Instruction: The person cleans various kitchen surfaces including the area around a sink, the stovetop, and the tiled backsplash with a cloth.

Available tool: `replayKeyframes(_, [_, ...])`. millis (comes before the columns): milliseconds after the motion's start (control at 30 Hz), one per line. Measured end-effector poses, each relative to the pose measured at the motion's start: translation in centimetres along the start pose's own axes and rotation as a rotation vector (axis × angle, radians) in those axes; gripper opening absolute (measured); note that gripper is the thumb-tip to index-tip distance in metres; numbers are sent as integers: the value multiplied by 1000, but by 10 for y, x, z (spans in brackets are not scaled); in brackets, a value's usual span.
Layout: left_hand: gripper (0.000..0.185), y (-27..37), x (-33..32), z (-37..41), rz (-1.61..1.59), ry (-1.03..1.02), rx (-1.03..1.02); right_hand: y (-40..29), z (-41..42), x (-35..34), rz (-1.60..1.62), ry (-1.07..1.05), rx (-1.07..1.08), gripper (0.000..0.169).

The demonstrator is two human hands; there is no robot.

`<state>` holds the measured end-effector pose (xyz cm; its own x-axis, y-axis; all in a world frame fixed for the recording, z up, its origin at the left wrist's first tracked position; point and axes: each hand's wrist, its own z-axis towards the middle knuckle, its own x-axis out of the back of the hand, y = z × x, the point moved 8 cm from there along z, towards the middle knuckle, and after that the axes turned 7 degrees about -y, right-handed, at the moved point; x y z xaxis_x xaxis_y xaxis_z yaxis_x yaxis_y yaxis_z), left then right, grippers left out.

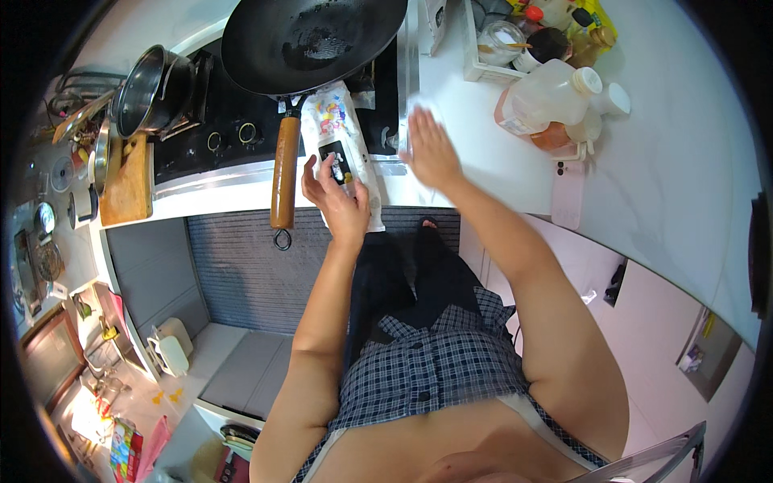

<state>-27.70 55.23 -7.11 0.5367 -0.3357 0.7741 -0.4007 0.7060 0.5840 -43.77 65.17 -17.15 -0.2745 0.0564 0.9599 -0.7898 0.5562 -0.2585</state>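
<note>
My left hand (339, 202) grips a white soft plastic pack (338, 115) with colourful cartoon prints and a dark panel. The pack lies across the cooktop's front edge, its lower end reaching past the counter. Just left of it, the wooden handle (285, 169) of a black wok (314, 42) points towards me. Flat and slightly blurred, my right hand (432, 151) presses a thin white sheet, perhaps a wipe (419, 104), on the counter by the cooktop's right rim (409, 78). Most of that sheet is hidden under my palm.
A steel pot (142, 90) stands on the left of the black glass cooktop (241, 151), near a wooden cutting board (130, 187). At right are a white crate (474, 66) of bottles and jars, a plastic jug (537, 99) and a pink phone (567, 193).
</note>
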Motion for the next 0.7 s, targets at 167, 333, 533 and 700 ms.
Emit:
replayKeyframes(167, [57, 17, -7, 0, 74, 32, -84, 41, 58, 9, -93, 67, -29, 75])
replayKeyframes(333, [57, 31, -20, -3, 13, 44, -131, -3, -48, -9, 13, -97, 107, 81])
replayKeyframes(533, [52, 59, -43, 10, -4, -70, -208, 86, -129, 13, -6, -103, -128, 79])
replayKeyframes(700, [49, 47, -48, 1, 63, -145, -189, 52, -116, 2, 126, -173, -211, 86])
